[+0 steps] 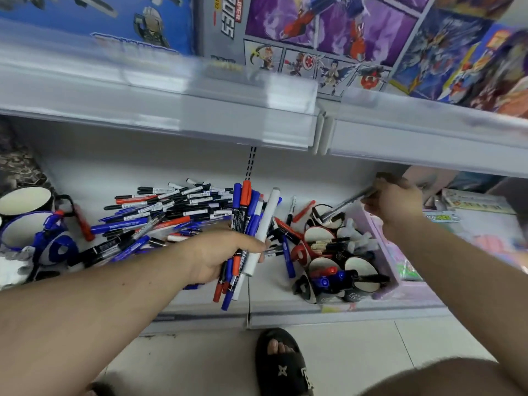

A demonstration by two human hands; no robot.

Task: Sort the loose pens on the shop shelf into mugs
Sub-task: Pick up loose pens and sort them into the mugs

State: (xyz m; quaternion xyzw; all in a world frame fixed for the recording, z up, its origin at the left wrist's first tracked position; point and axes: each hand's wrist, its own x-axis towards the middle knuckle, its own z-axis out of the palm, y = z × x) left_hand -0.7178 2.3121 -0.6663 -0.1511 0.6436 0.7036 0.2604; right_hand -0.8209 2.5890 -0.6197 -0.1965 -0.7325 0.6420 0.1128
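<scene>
Left hand [220, 254] grips a bundle of pens [247, 221], fingers curled tight round the middle of it: blue, red and black pens plus one thick white marker [264, 228] on the outer side. Bundle stands roughly upright, tips sticking out above and below the fist, just in front of the loose pile of pens [168, 211].

The pile lies on the lower shelf [300, 311], spread out, mixed red, blue and black. A few stray pens lie to the right of the pile, between it and the cluster of mugs [340, 252].

Right hand [393, 201] is further right of the pile, above the back of the mug cluster. Its fingers pinch the top end of a single pen [347, 202], blurred, which slants down with its lower end at the mouth of the rear mug [327, 215]. Cannot tell if the pen touches the mug.

Several mugs in the cluster already hold pens: black ones in the middle, red and blue ones in the front.

Left of the pile stand two more mugs, a black one [27, 201] behind and a blue and white one [24, 231] in front.
</scene>
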